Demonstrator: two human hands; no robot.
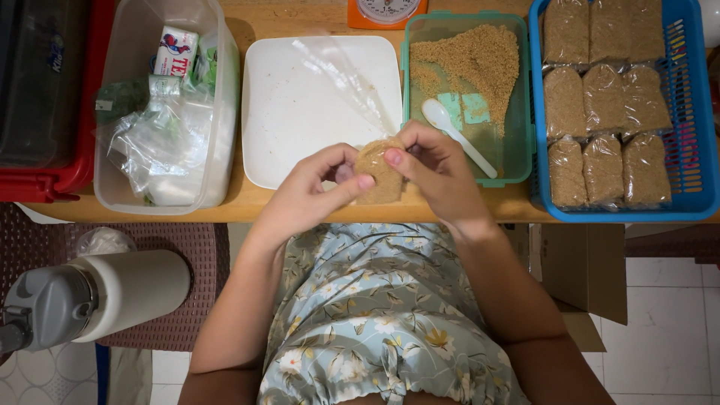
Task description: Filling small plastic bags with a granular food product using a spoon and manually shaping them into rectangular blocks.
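Over the table's near edge, at six o'clock from the white tray (300,112), the small filled bag (379,174) stands upright, pinched between left hand (311,191) at eight o'clock and right hand (439,169) at two o'clock.

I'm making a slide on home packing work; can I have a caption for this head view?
Both hands, left and right, pinch a small clear bag of brown grain over a white square tray.

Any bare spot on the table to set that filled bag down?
White tray, between clear tub and green bin, is mostly bare apart from a plastic sheet. Blue basket is packed with bags; the green bin holds crumbs and spoon. Both hands hold the bag.
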